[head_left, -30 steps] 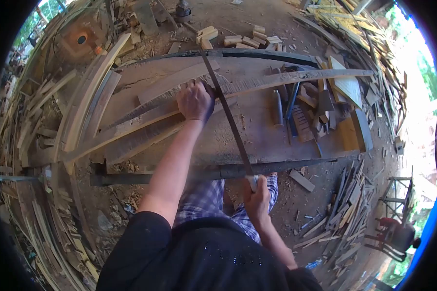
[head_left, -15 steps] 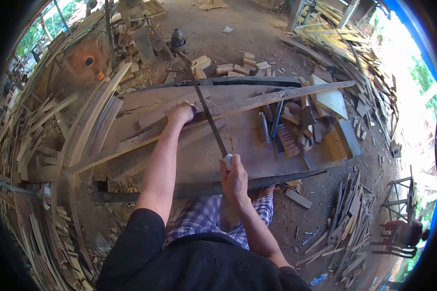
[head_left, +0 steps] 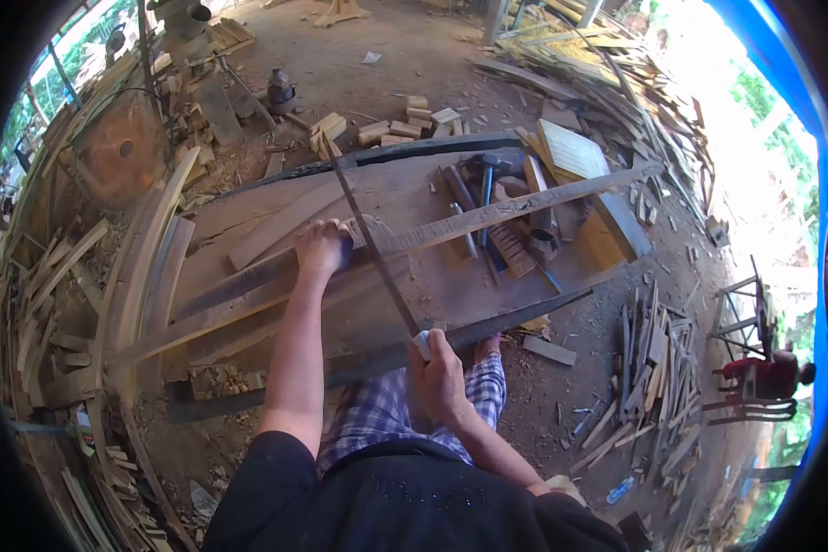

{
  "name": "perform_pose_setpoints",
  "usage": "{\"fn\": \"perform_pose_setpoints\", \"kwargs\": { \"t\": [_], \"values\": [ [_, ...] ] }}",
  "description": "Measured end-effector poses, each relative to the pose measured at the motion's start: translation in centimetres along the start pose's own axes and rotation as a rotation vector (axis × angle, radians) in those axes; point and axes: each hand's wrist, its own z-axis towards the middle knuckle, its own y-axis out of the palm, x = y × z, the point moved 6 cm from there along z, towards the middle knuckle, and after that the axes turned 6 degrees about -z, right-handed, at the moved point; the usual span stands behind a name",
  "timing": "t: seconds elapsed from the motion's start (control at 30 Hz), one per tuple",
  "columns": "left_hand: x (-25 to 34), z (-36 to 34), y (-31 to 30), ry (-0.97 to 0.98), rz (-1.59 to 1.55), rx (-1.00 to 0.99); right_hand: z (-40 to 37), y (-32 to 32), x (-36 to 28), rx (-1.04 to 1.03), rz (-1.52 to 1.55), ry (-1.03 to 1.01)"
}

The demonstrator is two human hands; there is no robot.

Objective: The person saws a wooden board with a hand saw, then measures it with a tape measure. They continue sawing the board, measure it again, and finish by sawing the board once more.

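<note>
My right hand (head_left: 439, 375) is wrapped round the pale handle of a handsaw (head_left: 373, 241), close in front of my body. The long, narrow blade slants away from me to the far left and crosses over a long wooden plank (head_left: 488, 218). Just left of the blade, my left hand (head_left: 322, 247) grips the plank, its fingers curled over it. That plank lies diagonally across a low workbench (head_left: 377, 327), its right end passing over a group of tools. A hammer (head_left: 489, 170) rests on the bench behind the plank.
A pale wood block (head_left: 572, 150) sits at the bench's far right. Cut blocks (head_left: 405, 129) lie on the ground behind it. Scrap strips (head_left: 653, 368) are heaped at right, with more boards (head_left: 147, 248) at left. A red chair (head_left: 754, 382) stands far right.
The plank has shifted towards me, its right part now crossing over the tools. My left hand and the saw have come nearer with it. The whole view has also turned slightly.
</note>
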Motion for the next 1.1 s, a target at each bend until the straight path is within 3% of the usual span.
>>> {"fn": "perform_pose_setpoints", "kwargs": {
  "t": [0.13, 0.2, 0.23, 0.3, 0.33, 0.43, 0.77, 1.1],
  "values": [
    [0.1, -1.1, -1.4, -0.012, -0.02, 0.035, 0.1, 0.5, 0.0, -0.031, 0.045, 0.018],
    [0.2, -2.0, -2.4, -0.115, -0.104, 0.235, 0.4, 0.3, -0.1, -0.02, 0.038, -0.001],
    [0.8, -2.7, -2.2, -0.092, -0.11, 0.234, 0.5, 0.2, -0.2, -0.01, 0.032, -0.013],
    [2.4, -5.8, -3.8, 0.139, -0.174, 0.519, 0.8, 0.5, -0.1, -0.028, 0.079, -0.082],
    [2.7, -6.5, -3.2, 0.233, -0.099, 0.549, 1.1, 0.2, -0.4, -0.031, 0.053, -0.09],
    [0.8, -5.3, -1.5, 0.25, -0.065, 0.61, 1.2, 0.6, -0.6, -0.043, 0.016, -0.094],
    [-1.5, -6.8, -3.8, 0.088, -0.095, 0.693, 1.1, 3.7, -0.7, -0.094, -0.001, -0.171],
    [-1.7, -4.9, -2.0, -0.196, -0.022, 0.465, 1.0, 3.5, -0.6, -0.1, 0.047, -0.154]
  ]
}}
